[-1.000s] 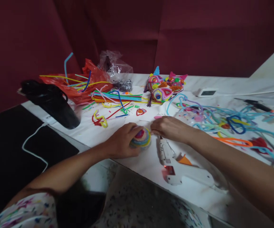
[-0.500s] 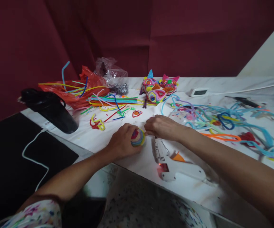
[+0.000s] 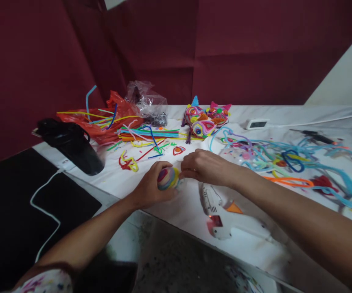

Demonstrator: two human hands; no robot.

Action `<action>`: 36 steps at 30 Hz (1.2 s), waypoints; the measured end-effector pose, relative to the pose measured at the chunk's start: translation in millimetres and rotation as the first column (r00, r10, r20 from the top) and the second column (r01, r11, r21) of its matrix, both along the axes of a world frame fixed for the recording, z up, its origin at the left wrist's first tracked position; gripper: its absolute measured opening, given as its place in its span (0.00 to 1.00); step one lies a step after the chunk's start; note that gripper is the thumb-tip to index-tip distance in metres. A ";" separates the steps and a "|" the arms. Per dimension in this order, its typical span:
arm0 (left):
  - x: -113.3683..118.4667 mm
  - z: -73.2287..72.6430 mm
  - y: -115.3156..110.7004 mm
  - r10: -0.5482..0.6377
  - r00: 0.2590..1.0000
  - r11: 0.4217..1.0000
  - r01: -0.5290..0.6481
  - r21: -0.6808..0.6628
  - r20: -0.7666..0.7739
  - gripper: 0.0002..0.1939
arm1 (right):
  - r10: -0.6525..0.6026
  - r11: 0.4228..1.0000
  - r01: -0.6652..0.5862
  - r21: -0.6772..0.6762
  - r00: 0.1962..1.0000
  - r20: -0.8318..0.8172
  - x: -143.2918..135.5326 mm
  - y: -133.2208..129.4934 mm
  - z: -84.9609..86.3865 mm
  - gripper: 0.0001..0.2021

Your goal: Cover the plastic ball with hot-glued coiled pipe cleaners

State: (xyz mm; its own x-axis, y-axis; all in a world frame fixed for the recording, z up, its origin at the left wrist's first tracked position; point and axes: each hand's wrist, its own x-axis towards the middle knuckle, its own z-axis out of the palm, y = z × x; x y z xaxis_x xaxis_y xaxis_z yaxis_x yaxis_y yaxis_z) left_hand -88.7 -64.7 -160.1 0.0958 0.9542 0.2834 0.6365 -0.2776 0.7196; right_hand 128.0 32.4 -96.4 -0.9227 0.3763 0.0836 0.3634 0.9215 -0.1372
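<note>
A dark red backdrop; one striped ball mid-frame, red patch turned left, too round for me to judge a long axis; left hand clamped on it; right hand, fingers bunched at its right edge, grip unclear; one glue gun lower right; three ornaments upper centre.

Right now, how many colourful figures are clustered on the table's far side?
3: left figure, right figure, front figure between them. Others may be hidden.
</note>
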 end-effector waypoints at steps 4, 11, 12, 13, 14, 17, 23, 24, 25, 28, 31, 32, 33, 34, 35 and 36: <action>2.7 6.6 -4.4 0.009 0.996 0.999 -0.006 -0.037 0.087 0.32 | -0.015 0.999 0.015 -0.047 1.000 -0.010 -7.2 -8.7 5.5 0.11; -11.9 -1.8 -1.3 -0.121 0.973 0.992 0.123 0.004 0.195 0.38 | 0.018 0.982 -0.027 -0.186 0.998 -0.054 -5.2 -7.1 15.6 0.06; -14.1 -3.9 -0.7 -0.141 0.969 0.990 0.141 0.014 0.202 0.39 | 0.026 0.978 -0.038 -0.204 0.998 -0.064 -3.8 -6.2 17.0 0.06; -15.9 -5.4 -0.4 -0.160 0.965 0.987 0.160 0.021 0.209 0.40 | 0.033 0.974 -0.049 -0.220 0.997 -0.074 -2.3 -5.5 18.4 0.05; -17.3 -6.3 -0.2 -0.179 0.960 0.984 0.178 0.024 0.215 0.40 | 0.039 0.970 -0.058 -0.235 0.996 -0.085 -0.9 -5.1 19.7 0.05; -19.1 -5.5 -0.2 -0.222 0.950 0.975 0.222 0.023 0.220 0.42 | 0.049 0.960 -0.080 -0.269 0.991 -0.123 3.4 -6.1 23.3 0.06; -19.5 -1.5 1.2 -0.278 0.941 0.960 0.280 0.019 0.194 0.45 | 0.019 0.948 -0.083 -0.307 0.979 -0.205 13.5 -11.4 26.0 0.09; -19.5 -0.9 1.6 -0.285 0.938 0.958 0.288 0.015 0.195 0.46 | 0.014 0.946 -0.083 -0.313 0.976 -0.215 15.4 -12.0 25.7 0.09; -19.4 -0.2 2.1 -0.290 0.937 0.956 0.294 0.009 0.195 0.47 | 0.007 0.943 -0.082 -0.321 0.974 -0.225 17.1 -12.3 25.3 0.10; -18.3 3.9 3.4 -0.306 0.934 0.950 0.313 -0.005 0.182 0.49 | -0.025 0.930 -0.072 -0.360 0.966 -0.258 21.8 -13.0 23.9 0.10; -15.5 10.1 5.3 -0.344 0.925 0.937 0.350 -0.011 0.161 0.50 | -0.079 0.914 -0.041 -0.403 0.958 -0.276 26.1 -13.9 22.9 0.11; -14.3 12.2 6.2 -0.358 0.921 0.932 0.363 -0.008 0.152 0.51 | -0.100 0.909 -0.024 -0.416 0.956 -0.274 27.7 -14.5 22.9 0.11; -13.1 14.0 7.2 -0.372 0.917 0.926 0.377 -0.005 0.143 0.51 | -0.126 0.905 -0.002 -0.426 0.954 -0.272 29.4 -15.3 22.9 0.11; -11.8 15.4 8.3 -0.386 0.913 0.921 0.389 0.000 0.132 0.51 | -0.155 0.899 0.022 -0.437 0.950 -0.270 31.2 -16.3 23.1 0.12; -10.7 16.5 9.5 -0.399 0.909 0.916 0.402 0.005 0.122 0.52 | -0.181 0.892 0.042 -0.450 0.946 -0.270 33.1 -17.5 23.3 0.12; -9.5 17.2 10.8 -0.412 0.904 0.910 0.414 0.009 0.112 0.52 | -0.202 0.883 0.057 -0.466 0.942 -0.268 35.0 -19.0 23.7 0.12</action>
